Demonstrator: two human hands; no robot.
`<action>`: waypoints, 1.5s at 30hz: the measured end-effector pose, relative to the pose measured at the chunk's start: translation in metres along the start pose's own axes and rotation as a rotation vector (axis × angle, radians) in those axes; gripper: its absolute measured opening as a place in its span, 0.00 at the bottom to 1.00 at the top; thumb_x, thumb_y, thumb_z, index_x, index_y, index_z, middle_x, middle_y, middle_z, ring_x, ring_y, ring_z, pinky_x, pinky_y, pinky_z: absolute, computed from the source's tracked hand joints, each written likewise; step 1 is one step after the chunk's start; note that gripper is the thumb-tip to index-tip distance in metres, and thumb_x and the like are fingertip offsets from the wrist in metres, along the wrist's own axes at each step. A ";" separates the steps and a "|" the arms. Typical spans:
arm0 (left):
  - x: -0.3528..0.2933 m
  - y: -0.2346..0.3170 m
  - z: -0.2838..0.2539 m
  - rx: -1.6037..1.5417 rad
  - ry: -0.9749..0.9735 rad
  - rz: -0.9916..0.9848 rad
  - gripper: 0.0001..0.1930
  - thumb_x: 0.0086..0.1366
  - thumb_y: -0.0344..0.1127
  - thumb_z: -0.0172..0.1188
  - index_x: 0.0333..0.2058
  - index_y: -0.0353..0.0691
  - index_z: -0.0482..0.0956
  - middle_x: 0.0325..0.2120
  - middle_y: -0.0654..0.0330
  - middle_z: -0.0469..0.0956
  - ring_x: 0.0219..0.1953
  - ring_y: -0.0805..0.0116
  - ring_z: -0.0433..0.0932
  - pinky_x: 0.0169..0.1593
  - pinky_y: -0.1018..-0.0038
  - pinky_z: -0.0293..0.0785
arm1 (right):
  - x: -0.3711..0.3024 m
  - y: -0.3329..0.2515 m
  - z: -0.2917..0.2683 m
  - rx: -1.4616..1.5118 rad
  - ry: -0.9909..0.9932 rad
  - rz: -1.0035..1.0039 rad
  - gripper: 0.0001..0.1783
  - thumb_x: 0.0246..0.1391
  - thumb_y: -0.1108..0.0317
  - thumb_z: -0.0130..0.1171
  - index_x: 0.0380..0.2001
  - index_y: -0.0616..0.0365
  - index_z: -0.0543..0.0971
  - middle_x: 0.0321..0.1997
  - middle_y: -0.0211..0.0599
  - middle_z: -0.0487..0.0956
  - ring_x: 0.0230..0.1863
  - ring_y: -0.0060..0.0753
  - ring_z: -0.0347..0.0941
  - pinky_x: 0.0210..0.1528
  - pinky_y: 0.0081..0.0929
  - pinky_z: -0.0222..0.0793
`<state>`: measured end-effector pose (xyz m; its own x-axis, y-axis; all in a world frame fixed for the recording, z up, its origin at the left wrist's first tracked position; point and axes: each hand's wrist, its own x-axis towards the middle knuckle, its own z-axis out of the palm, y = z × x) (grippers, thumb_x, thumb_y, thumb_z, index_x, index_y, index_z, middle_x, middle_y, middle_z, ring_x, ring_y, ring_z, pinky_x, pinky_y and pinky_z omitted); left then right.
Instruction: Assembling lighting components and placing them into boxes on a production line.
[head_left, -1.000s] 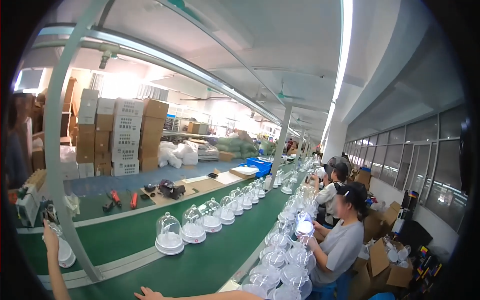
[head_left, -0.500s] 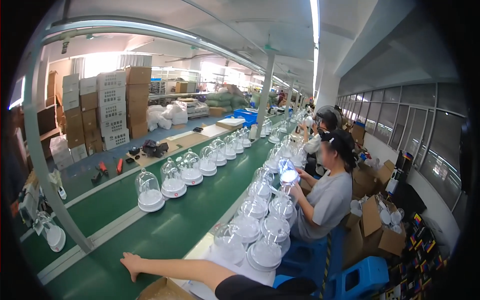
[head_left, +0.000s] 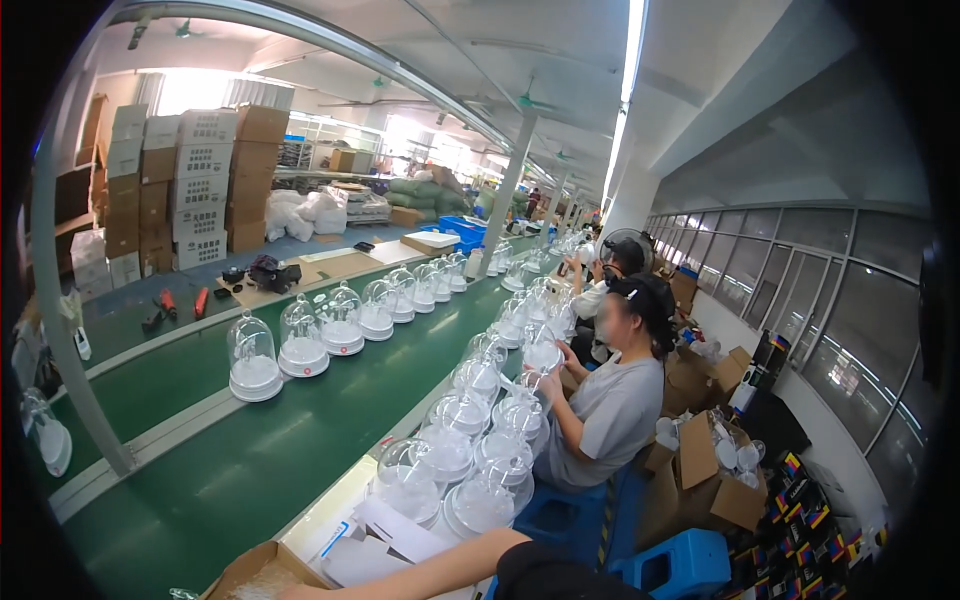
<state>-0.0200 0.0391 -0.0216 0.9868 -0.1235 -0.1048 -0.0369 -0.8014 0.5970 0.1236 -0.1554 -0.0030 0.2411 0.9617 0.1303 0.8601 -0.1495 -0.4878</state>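
Right hand (head_left: pixel 300 592) off the belt, now down by the open carton

Half a second ago it was planted palm-down on the green conveyor belt (head_left: pixel 270 470), and now your forearm (head_left: pixel 430 575) runs along the bottom of the frame to the open cardboard carton (head_left: pixel 228 575) at the lower left, black sleeve (head_left: pixel 575 578) and all. Your left hand was over at the left side a second ago and has since dropped out of the shot. Right hand is nearly cut off by the lower edge, so honestly can't tell whether those fingers are spread, pressed together or pinching anything

That carton sits at the near end of the pale side table (head_left: pixel 310 520), flaps up, with clear crinkly plastic (head_left: pixel 262 582) inside. Just beyond your forearm you've got loose white card pieces (head_left: pixel 385 535), and touching distance past those, a crowd of clear domes (head_left: pixel 405 480) on white round bases

Across the belt a single-file row of the same domes (head_left: pixel 254 360) stands upright along the far rail (head_left: pixel 150 450). On your right a co-worker in a grey shirt (head_left: pixel 620 400) has both hands on one dome (head_left: pixel 543 352); its bright glow from the last frame is gone
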 end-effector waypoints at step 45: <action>-0.030 0.007 -0.068 -0.288 0.278 -0.267 0.07 0.67 0.32 0.51 0.40 0.36 0.67 0.20 0.42 0.74 0.27 0.40 0.76 0.27 0.58 0.69 | -0.002 0.006 0.012 0.511 0.230 0.202 0.07 0.54 0.73 0.60 0.38 0.60 0.79 0.31 0.38 0.79 0.28 0.33 0.74 0.28 0.25 0.70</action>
<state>-0.0388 0.0769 0.0395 0.9621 0.2569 -0.0915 0.2301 -0.5845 0.7781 0.1226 -0.1558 -0.0162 0.5182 0.8425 0.1474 0.4750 -0.1402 -0.8688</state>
